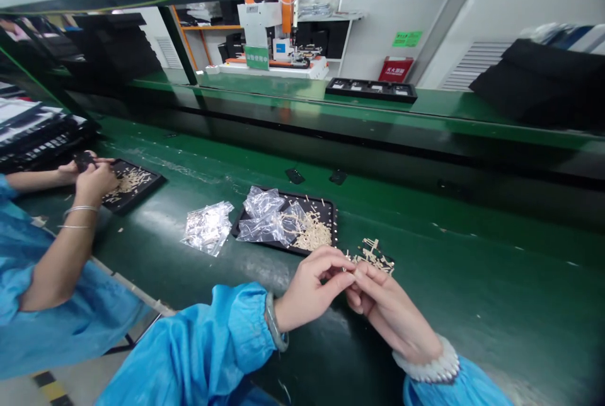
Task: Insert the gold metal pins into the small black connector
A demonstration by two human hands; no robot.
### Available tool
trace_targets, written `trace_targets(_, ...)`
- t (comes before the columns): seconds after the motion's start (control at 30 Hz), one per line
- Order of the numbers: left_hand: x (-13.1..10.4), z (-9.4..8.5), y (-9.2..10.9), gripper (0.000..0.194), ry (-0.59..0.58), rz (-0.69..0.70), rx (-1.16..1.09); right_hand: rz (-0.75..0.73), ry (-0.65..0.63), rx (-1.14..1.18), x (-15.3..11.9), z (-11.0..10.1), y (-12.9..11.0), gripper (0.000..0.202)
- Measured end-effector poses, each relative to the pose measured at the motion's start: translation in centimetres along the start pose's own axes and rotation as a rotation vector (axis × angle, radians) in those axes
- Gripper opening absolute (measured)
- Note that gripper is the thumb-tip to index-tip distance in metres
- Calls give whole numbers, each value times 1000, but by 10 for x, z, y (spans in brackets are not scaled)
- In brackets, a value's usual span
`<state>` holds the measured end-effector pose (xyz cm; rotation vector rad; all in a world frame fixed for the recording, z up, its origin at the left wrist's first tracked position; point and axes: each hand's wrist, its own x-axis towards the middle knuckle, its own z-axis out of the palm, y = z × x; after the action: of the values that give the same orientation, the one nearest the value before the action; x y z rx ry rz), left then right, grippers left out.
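Note:
My left hand and my right hand meet fingertip to fingertip above the green bench. Both are closed in a pinch, and whatever lies between the fingertips is too small to make out. Just beyond them is a loose pile of small beige pieces. Behind my left hand a black tray holds many more beige pieces and crumpled clear plastic bags. Another clear bag with small contents lies left of that tray.
At the left, a co-worker's hands hold a dark part over another black tray. Two thin black plates lie toward the back. A raised shelf runs behind the bench, carrying a black tray.

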<state>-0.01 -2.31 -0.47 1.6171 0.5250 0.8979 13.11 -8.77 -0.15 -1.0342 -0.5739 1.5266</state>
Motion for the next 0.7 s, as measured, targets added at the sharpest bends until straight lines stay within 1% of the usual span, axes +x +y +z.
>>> trace_targets(0.1, 1, -6, 4, 12, 6, 58, 9, 3, -30, 14, 0, 7, -1, 36)
trace_targets(0.17, 4, -12, 10, 12, 14, 84, 73, -48, -39, -86, 1, 9, -5, 32)
trace_targets(0.23, 7, -21, 16, 11, 2, 103, 173, -181, -5, -298, 3, 10, -9, 28)
trace_targets(0.33, 11, -32, 21, 8, -50, 151, 356, -448, 93, -686, 9, 13, -14, 15)
trace_targets(0.4, 12, -37, 21, 7, -48, 155, 411, -554, 121, -852, 13, 17, -16, 12)
trace_targets(0.47, 12, -38, 17, 7, -11, 77, 348, -584, 142, -882, 18, 22, -17, 15)
trace_targets(0.53, 11, -36, 13, 11, 33, -55, 178, -560, 190, -795, 23, 28, -16, 18)
trace_targets(0.6, 12, -35, 9, 18, 72, -174, -25, -523, 222, -668, 29, 34, -14, 21)
trace_targets(0.7, 13, -34, 8, 24, 122, -246, -203, -511, 218, -557, 35, 41, -10, 21)
